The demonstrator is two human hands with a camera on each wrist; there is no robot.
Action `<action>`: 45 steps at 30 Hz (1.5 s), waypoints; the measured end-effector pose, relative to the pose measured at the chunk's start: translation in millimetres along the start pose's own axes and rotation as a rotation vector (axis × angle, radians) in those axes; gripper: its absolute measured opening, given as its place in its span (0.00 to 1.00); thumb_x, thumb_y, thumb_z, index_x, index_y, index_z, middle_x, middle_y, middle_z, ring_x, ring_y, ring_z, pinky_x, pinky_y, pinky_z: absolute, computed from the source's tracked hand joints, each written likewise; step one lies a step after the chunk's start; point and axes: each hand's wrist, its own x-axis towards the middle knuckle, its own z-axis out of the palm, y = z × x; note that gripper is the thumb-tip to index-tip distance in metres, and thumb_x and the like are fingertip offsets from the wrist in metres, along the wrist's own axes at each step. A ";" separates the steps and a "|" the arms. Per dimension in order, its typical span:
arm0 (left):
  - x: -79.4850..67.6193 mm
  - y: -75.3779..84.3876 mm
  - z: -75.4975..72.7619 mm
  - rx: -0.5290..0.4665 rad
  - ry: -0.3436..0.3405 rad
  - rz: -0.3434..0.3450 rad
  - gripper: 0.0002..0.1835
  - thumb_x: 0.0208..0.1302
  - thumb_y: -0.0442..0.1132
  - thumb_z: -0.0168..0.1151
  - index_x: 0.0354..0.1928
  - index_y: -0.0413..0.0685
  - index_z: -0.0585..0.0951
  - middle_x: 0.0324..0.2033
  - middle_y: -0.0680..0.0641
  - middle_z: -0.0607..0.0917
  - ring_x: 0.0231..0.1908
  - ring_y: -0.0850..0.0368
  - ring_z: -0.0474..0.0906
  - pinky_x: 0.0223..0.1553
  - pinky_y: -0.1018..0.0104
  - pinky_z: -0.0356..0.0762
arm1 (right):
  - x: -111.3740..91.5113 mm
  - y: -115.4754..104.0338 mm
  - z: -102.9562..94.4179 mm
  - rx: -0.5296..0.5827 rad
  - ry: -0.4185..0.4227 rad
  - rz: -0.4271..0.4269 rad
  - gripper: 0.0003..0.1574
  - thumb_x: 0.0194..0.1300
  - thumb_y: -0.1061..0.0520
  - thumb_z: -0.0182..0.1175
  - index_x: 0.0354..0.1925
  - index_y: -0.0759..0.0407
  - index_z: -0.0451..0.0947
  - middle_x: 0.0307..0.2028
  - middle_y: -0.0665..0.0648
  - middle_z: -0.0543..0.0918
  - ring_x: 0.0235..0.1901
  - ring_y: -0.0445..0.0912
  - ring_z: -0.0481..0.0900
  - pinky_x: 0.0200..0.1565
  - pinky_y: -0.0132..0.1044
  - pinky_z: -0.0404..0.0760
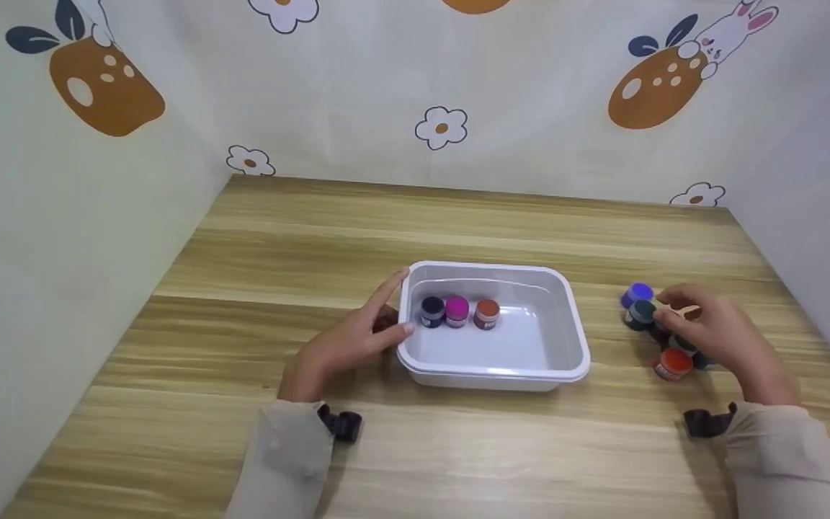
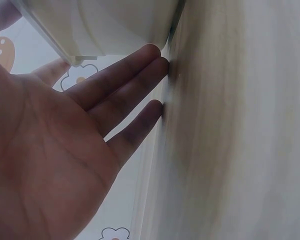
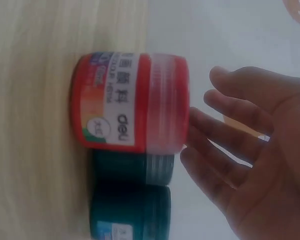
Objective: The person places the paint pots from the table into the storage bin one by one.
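- Paint jars (image 1: 673, 363) crowd together on the worktop (image 1: 501, 454), right of the white tray (image 1: 512, 352); three more stand upright inside, likely stable on flat bases
- Left hand (image 1: 346, 340), fingers mostly straight, touches the tray's rim, presumably bracing it
- Right hand (image 1: 728, 335), loosely open, hangs beside the dark green jar (image 1: 640, 315), apparently gripping nothing; contact is unclear

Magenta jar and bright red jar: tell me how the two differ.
Place: the magenta jar stands inside the white tray, while the bright red jar stands outside it on the table.
Colour: the magenta jar is pinkish purple; the bright red jar is orange-red.
Neighbours: the magenta jar sits between a black jar and an orange-brown jar; the bright red jar is beside dark green ones.
Both are round and upright.
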 end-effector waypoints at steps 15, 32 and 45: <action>-6.0 -2.0 -3.3 0.021 0.026 0.015 0.45 0.69 0.55 0.57 0.79 0.68 0.42 0.61 0.37 0.76 0.60 0.44 0.74 0.63 0.41 0.67 | 10.1 7.0 19.6 0.075 -0.031 0.073 0.28 0.66 0.52 0.66 0.55 0.71 0.75 0.52 0.74 0.80 0.54 0.67 0.76 0.56 0.63 0.70; -4.7 1.2 -2.7 0.041 0.033 0.018 0.45 0.69 0.55 0.58 0.79 0.67 0.43 0.59 0.37 0.77 0.57 0.44 0.74 0.62 0.42 0.68 | 9.1 9.9 26.1 0.086 -0.027 0.144 0.36 0.67 0.49 0.65 0.61 0.72 0.69 0.55 0.76 0.77 0.58 0.71 0.72 0.60 0.66 0.66; 0.4 -0.2 -0.6 0.019 0.013 0.043 0.44 0.70 0.53 0.57 0.79 0.64 0.43 0.53 0.39 0.81 0.52 0.48 0.77 0.57 0.47 0.73 | 0.0 4.9 12.2 0.108 0.088 0.135 0.33 0.67 0.45 0.64 0.61 0.67 0.75 0.55 0.70 0.80 0.55 0.61 0.75 0.54 0.34 0.75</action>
